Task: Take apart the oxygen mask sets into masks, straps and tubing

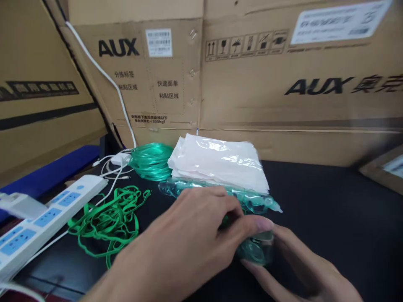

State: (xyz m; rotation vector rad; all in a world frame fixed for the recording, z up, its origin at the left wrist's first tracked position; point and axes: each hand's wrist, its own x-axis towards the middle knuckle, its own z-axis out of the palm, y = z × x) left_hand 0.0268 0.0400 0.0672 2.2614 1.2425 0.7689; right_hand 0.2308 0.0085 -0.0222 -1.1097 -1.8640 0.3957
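Note:
My left hand [189,235] reaches in from the lower left, its fingers curled and its thumb stretched across the top of a translucent green plastic mask [253,251]. A bit of green shows under its bent fingers; I cannot make out what it is. From the right, my right hand [305,264] grips the same mask between thumb and fingers. Much of the mask is hidden by the hands. Just beyond lies a row of similar translucent green plastic pieces [252,200], partly covered by my left hand. A tangled heap of green elastic strap [116,218] lies to the left.
Behind the row lies a stack of clear-wrapped white bags [220,161], beside a coil of green tubing [151,161]. A white power strip [53,214] with cables runs along the left of the black table [330,209]. Large cardboard boxes [252,84] wall off the back.

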